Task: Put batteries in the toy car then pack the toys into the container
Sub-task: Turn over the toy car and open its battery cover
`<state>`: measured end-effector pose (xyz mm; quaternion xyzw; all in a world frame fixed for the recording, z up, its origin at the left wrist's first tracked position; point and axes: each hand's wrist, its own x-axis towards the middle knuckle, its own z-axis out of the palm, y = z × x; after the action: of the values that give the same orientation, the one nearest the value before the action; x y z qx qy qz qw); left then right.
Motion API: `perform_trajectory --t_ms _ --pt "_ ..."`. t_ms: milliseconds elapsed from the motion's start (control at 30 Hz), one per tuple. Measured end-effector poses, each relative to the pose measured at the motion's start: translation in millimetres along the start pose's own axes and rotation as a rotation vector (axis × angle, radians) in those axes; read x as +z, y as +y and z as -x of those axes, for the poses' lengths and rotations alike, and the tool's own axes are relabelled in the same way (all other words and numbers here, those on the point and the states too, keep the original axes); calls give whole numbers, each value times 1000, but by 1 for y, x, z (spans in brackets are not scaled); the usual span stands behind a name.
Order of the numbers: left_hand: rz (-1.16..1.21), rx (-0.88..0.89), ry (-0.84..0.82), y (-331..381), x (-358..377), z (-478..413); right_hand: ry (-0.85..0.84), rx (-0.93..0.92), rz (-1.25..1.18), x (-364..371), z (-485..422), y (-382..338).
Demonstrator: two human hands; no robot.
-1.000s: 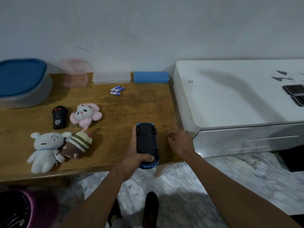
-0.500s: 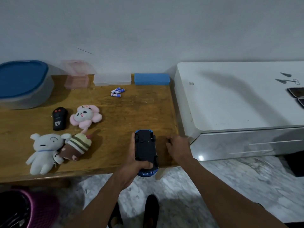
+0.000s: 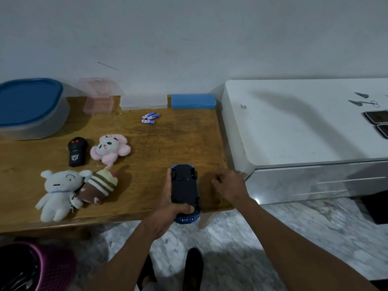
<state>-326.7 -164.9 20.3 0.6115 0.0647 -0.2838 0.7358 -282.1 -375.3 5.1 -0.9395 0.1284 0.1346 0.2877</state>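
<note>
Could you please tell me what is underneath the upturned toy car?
The left hand grips the toy car, thumb across its black underside, over the wooden table's front edge. The car's blue top faces down, mostly hidden; whether fingers reach beneath it cannot be seen.

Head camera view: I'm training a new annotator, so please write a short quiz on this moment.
1. True or false: the left hand holds the toy car underside up.
2. Where do the batteries lie? A) inside the car; B) on the wooden table, near the clear box; C) on the white cabinet.
3. How many plush toys are on the table?
Key: 1 true; 2 B; 3 three.
</note>
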Motion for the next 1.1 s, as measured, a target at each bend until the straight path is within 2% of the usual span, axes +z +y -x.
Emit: perform_trajectory --t_ms 100,300,400,567,700,833,1100 --pt "-4 9 -7 5 -4 0 17 31 -72 -11 -2 -1" --pt "-22 36 -14 21 -14 0 97 72 -51 -33 -4 -16" --pt "-23 61 -11 32 -20 -3 138 -55 -44 -49 -3 -49" --pt "-150 159 -7 64 -32 -13 100 -366 -93 -65 2 -125" --pt "-123 137 -19 87 -54 -23 43 -476 7 -58 -1 -166" --pt "-114 173 -73 104 -82 -31 26 -491 112 -48 -6 -195" --pt "-114 149 -145 126 -123 -40 8 -470 125 -35 -14 -238"
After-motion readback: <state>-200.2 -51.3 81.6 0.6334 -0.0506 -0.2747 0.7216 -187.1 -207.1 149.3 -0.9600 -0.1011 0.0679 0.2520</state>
